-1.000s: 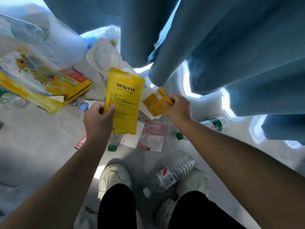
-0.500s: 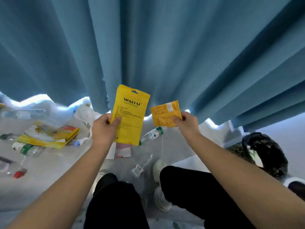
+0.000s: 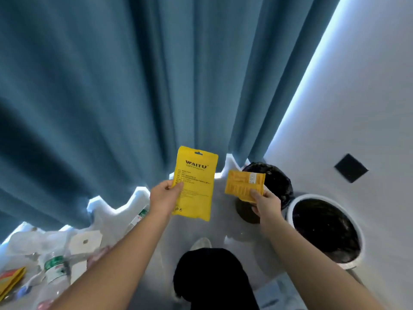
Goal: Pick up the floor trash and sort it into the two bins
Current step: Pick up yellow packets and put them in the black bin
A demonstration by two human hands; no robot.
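Note:
My left hand [image 3: 165, 198] pinches a tall yellow pouch [image 3: 196, 186] printed WAITU by its left edge and holds it upright. My right hand [image 3: 267, 203] pinches a small orange packet [image 3: 243, 185] by its lower corner. The packet hangs in front of a dark bin [image 3: 278, 182] lined with a black bag. A white-rimmed bin [image 3: 295, 205] with a black liner stands to the right of it, by the wall. More trash lies on the floor at the lower left: a clear bottle with a green label [image 3: 54, 268], white packaging [image 3: 83, 241] and a yellow-red pouch [image 3: 11, 280].
A blue curtain [image 3: 134, 86] hangs across the back and left. A white wall [image 3: 368, 108] with a black square plate [image 3: 350, 167] closes the right side. My black trouser leg [image 3: 212, 278] and a white shoe [image 3: 201, 243] are below the hands.
The view has swung right and up, away from the floor trash and towards the two bins. Both hands still hold their packets, now raised near the dark bin.

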